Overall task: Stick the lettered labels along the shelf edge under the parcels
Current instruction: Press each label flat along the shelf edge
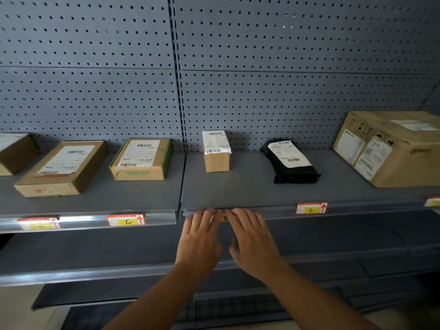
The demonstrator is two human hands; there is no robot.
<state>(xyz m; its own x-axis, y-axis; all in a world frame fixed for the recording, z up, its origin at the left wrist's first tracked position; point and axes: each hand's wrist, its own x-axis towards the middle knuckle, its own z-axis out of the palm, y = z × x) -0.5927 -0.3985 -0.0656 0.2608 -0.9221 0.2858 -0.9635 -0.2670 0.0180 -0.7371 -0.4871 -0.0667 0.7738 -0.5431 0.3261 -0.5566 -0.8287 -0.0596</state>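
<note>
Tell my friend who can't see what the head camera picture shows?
Two hands, left hand and right hand, press a label onto the shelf edge below a small box. Labels C and E are already stuck nearby.

Six parcels sit on the shelf: five cardboard boxes [142, 159] and one black bag [291, 161]. Five labels [311, 208] line its edge. Two hands [202, 241] reach in.

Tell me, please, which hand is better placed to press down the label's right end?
Right, probably. The right hand has fingertips on the shelf edge over the yellow label's right end; the left hand covers its left.
</note>
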